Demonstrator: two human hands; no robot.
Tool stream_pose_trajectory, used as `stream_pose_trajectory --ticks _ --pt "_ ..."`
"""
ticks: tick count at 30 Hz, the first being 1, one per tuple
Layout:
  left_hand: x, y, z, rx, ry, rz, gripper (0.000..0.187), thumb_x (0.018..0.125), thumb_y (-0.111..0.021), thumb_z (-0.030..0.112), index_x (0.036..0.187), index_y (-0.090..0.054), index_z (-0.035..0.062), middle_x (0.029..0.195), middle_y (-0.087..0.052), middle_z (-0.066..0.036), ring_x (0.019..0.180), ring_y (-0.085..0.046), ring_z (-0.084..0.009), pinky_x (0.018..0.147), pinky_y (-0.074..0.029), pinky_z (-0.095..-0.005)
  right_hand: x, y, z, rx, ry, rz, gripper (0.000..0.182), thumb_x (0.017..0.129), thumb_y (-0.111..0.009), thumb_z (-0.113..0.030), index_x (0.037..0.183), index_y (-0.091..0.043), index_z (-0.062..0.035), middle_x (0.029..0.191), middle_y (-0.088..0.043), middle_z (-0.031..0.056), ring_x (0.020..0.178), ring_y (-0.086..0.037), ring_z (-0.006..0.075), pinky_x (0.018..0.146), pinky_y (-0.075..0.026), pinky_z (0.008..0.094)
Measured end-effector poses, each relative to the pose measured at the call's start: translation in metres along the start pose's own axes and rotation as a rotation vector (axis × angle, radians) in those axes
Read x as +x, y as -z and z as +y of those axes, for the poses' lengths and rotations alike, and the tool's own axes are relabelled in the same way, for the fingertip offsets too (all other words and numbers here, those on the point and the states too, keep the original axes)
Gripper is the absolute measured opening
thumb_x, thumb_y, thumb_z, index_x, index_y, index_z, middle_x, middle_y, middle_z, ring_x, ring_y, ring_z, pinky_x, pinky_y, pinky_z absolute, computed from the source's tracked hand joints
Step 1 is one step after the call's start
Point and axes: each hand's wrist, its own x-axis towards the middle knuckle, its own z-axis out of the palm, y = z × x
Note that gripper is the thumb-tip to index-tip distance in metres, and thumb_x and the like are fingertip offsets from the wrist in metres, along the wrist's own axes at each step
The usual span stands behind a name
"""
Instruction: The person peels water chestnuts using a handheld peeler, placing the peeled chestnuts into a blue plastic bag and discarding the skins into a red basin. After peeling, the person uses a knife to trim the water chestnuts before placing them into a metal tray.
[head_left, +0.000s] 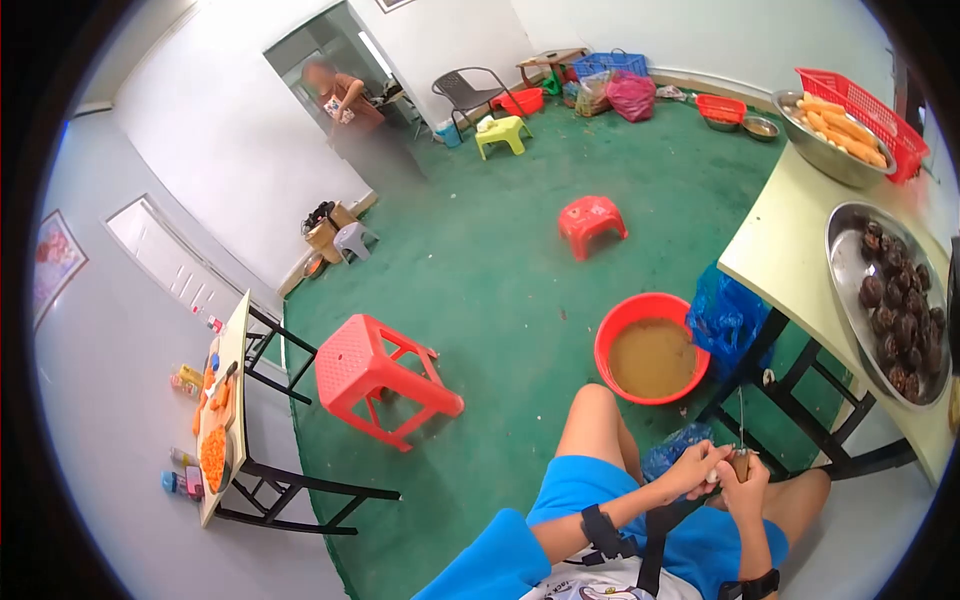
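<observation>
My right hand (742, 492) is closed around the brown handle of what looks like a knife (741, 425), its narrow blade pointing up and away from me. Right beside it, my left hand (690, 470) has its fingers pinched together near the handle. A small white piece (712, 475) shows between the two hands; its kind is too small to make out. Both hands are above my lap. A clear blue plastic bag (675, 448) lies just beyond them. On the table to the right, an oval metal tray (835, 240) holds several dark brown, round water chestnuts (893, 310).
A red basin (603, 350) of murky water stands on the floor ahead, beside a blue bag (728, 315). The right table (790, 225) carries a bowl of peeled carrots (840, 125). Red stools (365, 365), a left table with chopped orange pieces (213, 458), and a standing person (350, 110) are farther off.
</observation>
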Motion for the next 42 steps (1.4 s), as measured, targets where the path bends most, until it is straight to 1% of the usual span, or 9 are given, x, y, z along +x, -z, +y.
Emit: stream_pose_trajectory --ticks 6,8,12,16,19,21,28,36,42 --pt "-0.001 0.002 0.004 -0.016 0.130 -0.050 0.040 0.084 -0.041 0.047 0.075 -0.040 0.0085 0.049 -0.041 0.000 0.031 -0.030 -0.0045 0.027 -0.020 -0.0182 0.000 -0.006 -0.002 0.107 -0.094 -0.029 0.022 0.076 -0.062 -0.018 0.072 -0.049 -0.0013 0.056 -0.047 -0.0001 0.040 -0.039 0.0034 0.034 -0.029 0.0187" --pt "0.000 -0.001 0.004 -0.109 0.139 0.034 0.046 0.084 -0.041 0.047 0.062 -0.044 0.0067 0.043 -0.039 0.000 0.028 -0.032 -0.0056 0.025 -0.023 -0.0190 -0.003 -0.009 -0.010 0.193 -0.161 0.019 0.021 0.076 -0.062 -0.018 0.073 -0.050 -0.0009 0.056 -0.048 0.0009 0.040 -0.039 0.0036 0.033 -0.029 0.0191" --pt "0.002 0.002 0.005 -0.152 0.142 0.047 0.043 0.083 -0.042 0.049 0.077 -0.045 0.0066 0.048 -0.040 0.000 0.031 -0.030 -0.0050 0.027 -0.021 -0.0187 -0.003 -0.008 -0.005 0.214 -0.193 0.027 0.023 0.074 -0.064 -0.019 0.075 -0.051 -0.0001 0.059 -0.050 0.0018 0.046 -0.043 0.0044 0.039 -0.034 0.0195" --pt "0.013 0.003 -0.014 -0.042 -0.009 0.160 0.042 0.083 -0.045 0.047 0.089 -0.043 0.0062 0.055 -0.043 0.000 0.035 -0.033 -0.0041 0.029 -0.021 -0.0179 0.000 -0.008 0.014 0.028 0.026 0.048 0.028 0.069 -0.069 -0.020 0.076 -0.053 0.0009 0.064 -0.052 0.0012 0.056 -0.046 0.0052 0.049 -0.038 0.0201" --pt "0.012 0.009 -0.013 -0.058 0.063 0.015 0.041 0.083 -0.047 0.043 0.102 -0.041 0.0062 0.064 -0.045 0.000 0.045 -0.039 -0.0052 0.038 -0.028 -0.0172 0.003 -0.005 0.006 0.002 0.022 0.032 0.028 0.066 -0.070 -0.019 0.075 -0.053 0.0008 0.064 -0.052 0.0000 0.057 -0.045 0.0049 0.050 -0.038 0.0199" --pt "0.012 0.016 -0.011 -0.289 0.157 -0.138 0.043 0.082 -0.052 0.039 0.105 -0.038 0.0057 0.067 -0.046 0.002 0.056 -0.043 -0.0050 0.045 -0.033 -0.0172 0.003 -0.001 0.003 0.018 -0.035 0.001 0.026 0.065 -0.070 -0.018 0.073 -0.053 0.0005 0.064 -0.052 -0.0005 0.057 -0.045 0.0045 0.049 -0.038 0.0196" --pt "0.013 0.024 -0.013 -0.236 0.185 -0.215 0.040 0.078 -0.059 0.037 0.099 -0.046 0.0051 0.073 -0.050 0.002 0.063 -0.047 -0.0050 0.050 -0.036 -0.0170 0.006 0.009 -0.006 -0.088 -0.001 -0.132 0.023 0.064 -0.068 -0.014 0.073 -0.055 0.0022 0.065 -0.053 0.0007 0.059 -0.046 0.0051 0.051 -0.038 0.0206" --pt "0.012 0.024 -0.015 -0.449 0.246 -0.198 0.032 0.084 -0.049 0.036 0.099 -0.054 0.0082 0.077 -0.055 0.001 0.066 -0.052 -0.0059 0.059 -0.045 -0.0174 0.006 0.012 0.000 -0.046 0.004 -0.076 0.030 0.064 -0.067 -0.015 0.084 -0.057 0.0052 0.074 -0.057 0.0057 0.066 -0.051 0.0093 0.061 -0.043 0.0234" --pt "0.000 0.021 0.003 -0.304 0.296 -0.221 0.037 0.084 -0.047 0.040 0.101 -0.052 0.0075 0.076 -0.056 0.000 0.067 -0.054 -0.0069 0.058 -0.045 -0.0173 0.005 0.017 -0.002 -0.069 0.004 -0.105 0.031 0.063 -0.067 -0.014 0.085 -0.057 0.0051 0.076 -0.058 0.0073 0.070 -0.053 0.0113 0.065 -0.044 0.0256"
